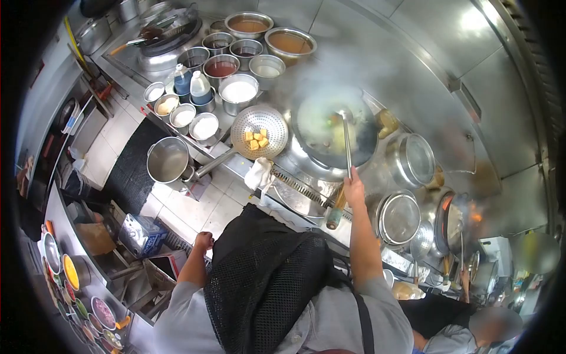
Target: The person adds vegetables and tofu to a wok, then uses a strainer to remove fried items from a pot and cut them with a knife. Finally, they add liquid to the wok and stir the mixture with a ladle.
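Note:
My right hand (pixel 355 189) is closed around the long handle of a ladle (pixel 346 138). The ladle's bowl dips into a large steaming wok (pixel 305 140), where pale, greenish food shows blurred through the steam. My left hand (pixel 204 241) hangs low at my side, curled into a fist, with nothing visible in it. To the left of the wok, a perforated strainer (pixel 277 120) holds several golden-brown cubes (pixel 256 141). Its handle points down over a deep metal pot (pixel 167 159). A folded white cloth (pixel 258 173) lies at the counter edge.
Metal bowls of sauces, broth and white seasonings (pixel 238 89) crowd the counter at upper left, beside two squeeze bottles (pixel 201 87). Round sieves (pixel 399 218) sit right of the wok. A co-worker (pixel 439 321) stands at lower right near another wok with flame (pixel 473 213).

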`<action>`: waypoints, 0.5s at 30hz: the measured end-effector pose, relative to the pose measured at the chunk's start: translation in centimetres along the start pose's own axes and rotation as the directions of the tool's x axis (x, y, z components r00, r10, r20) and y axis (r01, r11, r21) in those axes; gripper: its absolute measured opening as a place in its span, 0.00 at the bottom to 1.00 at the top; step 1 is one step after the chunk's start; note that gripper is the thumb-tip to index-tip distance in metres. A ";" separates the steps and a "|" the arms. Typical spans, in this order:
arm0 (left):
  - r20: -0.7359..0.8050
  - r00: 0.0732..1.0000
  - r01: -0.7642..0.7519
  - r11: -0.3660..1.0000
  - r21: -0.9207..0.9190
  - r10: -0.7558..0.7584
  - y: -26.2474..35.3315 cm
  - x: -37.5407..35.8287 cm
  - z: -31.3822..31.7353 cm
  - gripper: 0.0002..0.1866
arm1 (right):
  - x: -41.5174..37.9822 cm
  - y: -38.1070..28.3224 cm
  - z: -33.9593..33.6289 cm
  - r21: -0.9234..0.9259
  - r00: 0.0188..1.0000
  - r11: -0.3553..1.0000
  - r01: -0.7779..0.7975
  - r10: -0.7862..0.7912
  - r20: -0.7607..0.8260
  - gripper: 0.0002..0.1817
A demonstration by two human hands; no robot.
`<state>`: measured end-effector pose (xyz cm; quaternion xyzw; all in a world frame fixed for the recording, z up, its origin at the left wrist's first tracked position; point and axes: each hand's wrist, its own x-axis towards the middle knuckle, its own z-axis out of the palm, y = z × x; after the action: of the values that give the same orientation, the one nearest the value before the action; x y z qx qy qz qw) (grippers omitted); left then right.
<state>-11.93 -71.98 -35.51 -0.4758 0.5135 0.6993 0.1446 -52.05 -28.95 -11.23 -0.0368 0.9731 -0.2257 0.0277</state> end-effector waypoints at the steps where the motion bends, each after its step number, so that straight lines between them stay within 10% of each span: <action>1: 0.031 0.999 -0.039 0.999 0.035 0.038 -1.8 0.3 -1.2 0.05 | 0.3 -0.6 0.1 0.188 0.998 0.981 -0.038 0.028 0.055 0.33; 2: 0.214 0.892 -0.452 0.787 0.420 0.399 -4.5 1.7 -3.3 0.05 | 0.4 -1.3 0.0 0.366 0.992 0.926 -0.086 0.047 0.113 0.32; 6: 0.109 0.994 0.009 0.988 0.152 -0.026 -4.6 -1.1 -3.1 0.06 | -0.7 -1.1 0.5 0.694 0.975 0.702 -0.163 0.008 0.220 0.31; 15: 0.258 0.923 -0.379 0.797 0.470 0.286 0.5 2.4 -0.1 0.06 | -9.6 2.0 -4.7 0.329 0.971 0.935 -0.134 0.057 0.233 0.30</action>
<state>-13.41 -73.01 -37.23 -0.2594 0.7415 0.5907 0.1843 -42.92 -24.26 -7.52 -0.0086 0.9106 -0.3841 0.1522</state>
